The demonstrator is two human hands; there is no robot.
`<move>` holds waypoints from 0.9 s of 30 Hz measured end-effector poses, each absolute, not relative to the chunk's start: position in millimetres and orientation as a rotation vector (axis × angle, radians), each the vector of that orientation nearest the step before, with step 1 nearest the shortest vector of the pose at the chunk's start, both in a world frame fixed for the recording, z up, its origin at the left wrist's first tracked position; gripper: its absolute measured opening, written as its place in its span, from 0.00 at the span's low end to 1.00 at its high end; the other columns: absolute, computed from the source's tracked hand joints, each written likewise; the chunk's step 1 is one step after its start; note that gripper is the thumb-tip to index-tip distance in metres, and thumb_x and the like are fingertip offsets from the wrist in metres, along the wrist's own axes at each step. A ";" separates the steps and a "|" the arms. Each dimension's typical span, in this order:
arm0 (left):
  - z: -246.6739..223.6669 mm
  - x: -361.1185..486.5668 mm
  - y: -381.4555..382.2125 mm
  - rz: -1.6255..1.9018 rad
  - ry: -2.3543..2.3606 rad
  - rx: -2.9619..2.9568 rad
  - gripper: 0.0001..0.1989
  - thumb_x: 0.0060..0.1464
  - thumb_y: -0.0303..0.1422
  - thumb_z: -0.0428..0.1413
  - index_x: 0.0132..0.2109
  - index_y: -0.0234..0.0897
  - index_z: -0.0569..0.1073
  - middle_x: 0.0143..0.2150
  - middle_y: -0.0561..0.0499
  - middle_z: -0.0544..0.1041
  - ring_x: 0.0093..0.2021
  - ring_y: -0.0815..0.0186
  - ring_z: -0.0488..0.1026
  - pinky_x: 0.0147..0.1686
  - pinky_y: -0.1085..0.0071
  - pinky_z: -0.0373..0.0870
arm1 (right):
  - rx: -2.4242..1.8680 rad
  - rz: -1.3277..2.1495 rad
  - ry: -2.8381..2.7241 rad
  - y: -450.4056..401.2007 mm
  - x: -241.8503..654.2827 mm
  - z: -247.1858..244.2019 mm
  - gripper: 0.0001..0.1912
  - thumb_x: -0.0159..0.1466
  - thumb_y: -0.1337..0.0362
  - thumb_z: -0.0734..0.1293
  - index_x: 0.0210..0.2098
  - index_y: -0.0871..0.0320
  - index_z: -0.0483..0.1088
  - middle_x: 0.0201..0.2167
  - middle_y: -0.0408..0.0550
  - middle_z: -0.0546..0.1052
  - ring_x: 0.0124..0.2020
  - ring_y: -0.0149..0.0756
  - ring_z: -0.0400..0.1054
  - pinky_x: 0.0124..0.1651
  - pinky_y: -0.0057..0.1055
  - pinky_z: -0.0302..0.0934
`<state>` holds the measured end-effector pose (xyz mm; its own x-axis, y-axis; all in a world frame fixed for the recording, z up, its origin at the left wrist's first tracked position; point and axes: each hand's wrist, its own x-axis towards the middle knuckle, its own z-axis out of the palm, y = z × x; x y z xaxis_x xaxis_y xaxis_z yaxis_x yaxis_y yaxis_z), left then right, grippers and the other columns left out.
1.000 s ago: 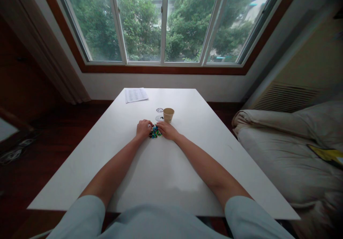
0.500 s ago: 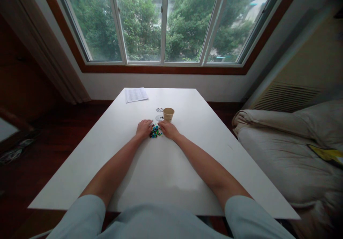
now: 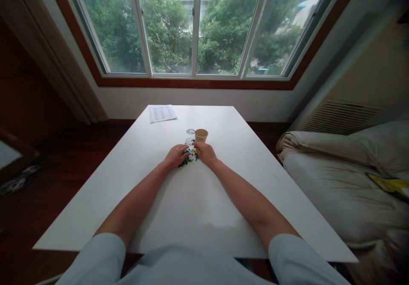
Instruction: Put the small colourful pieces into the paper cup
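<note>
Small beads or pieces (image 3: 191, 156) in green, blue, red and black lie scattered on the white table (image 3: 191, 200). My left hand (image 3: 175, 155) rests at the left side of the pile, fingers stretched over some of the pieces. On the right side is my right hand (image 3: 206, 153), fingers extended toward the pieces and slightly apart. Neither hand visibly grips anything, though pieces under the fingers are hidden. Just beyond my right hand stands a tan paper cup (image 3: 201, 136). Left of the cup are two clear round lids or dishes (image 3: 190, 131), the nearer one close to my right fingertips.
Printed paper sheets (image 3: 162, 113) lie at the table's far left corner. A beige sofa (image 3: 338, 182) stands to the right, and a window (image 3: 194, 29) fills the wall ahead. Cables (image 3: 15, 185) lie on the dark floor at left.
My left hand has shifted right over the pieces, and my right hand has moved slightly right. The pile is more spread out, with more pieces toward the right.
</note>
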<state>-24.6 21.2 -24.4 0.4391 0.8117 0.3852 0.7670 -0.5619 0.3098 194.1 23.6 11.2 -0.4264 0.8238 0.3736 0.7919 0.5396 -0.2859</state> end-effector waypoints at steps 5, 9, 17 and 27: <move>-20.0 -19.4 15.1 0.735 1.274 2.603 0.23 0.65 0.46 0.50 0.62 0.41 0.72 0.62 0.45 0.74 0.62 0.57 0.69 0.65 0.58 0.64 | -1.386 -0.013 -2.299 19.9 201.9 25.1 0.16 0.72 0.65 0.57 0.52 0.56 0.74 0.50 0.50 0.80 0.50 0.39 0.74 0.52 0.29 0.62; -16.9 -14.8 8.8 0.699 1.193 2.626 0.25 0.63 0.46 0.53 0.63 0.42 0.71 0.63 0.45 0.73 0.64 0.56 0.67 0.66 0.56 0.62 | -1.460 -0.051 -2.485 22.8 210.6 33.1 0.16 0.73 0.61 0.58 0.47 0.55 0.76 0.45 0.51 0.81 0.47 0.39 0.74 0.48 0.29 0.60; -11.3 -8.4 -2.9 0.569 1.030 2.681 0.37 0.57 0.48 0.60 0.69 0.41 0.64 0.69 0.41 0.65 0.68 0.51 0.61 0.69 0.54 0.58 | -1.606 -0.042 -2.583 36.4 225.6 30.0 0.18 0.73 0.60 0.56 0.46 0.56 0.77 0.47 0.53 0.81 0.47 0.41 0.74 0.46 0.30 0.59; -14.9 -6.6 -0.3 0.619 1.372 2.683 0.26 0.63 0.42 0.54 0.65 0.44 0.68 0.66 0.43 0.67 0.67 0.53 0.62 0.68 0.53 0.59 | -1.340 0.249 -2.530 46.0 231.1 14.1 0.13 0.65 0.69 0.62 0.40 0.56 0.79 0.42 0.46 0.81 0.43 0.34 0.73 0.45 0.25 0.60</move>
<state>-6.6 -0.3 -14.9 0.5217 0.7902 0.3217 0.7639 -0.6005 0.2363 231.1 46.0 14.1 -0.5370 0.8295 0.1536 0.7835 0.5579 -0.2735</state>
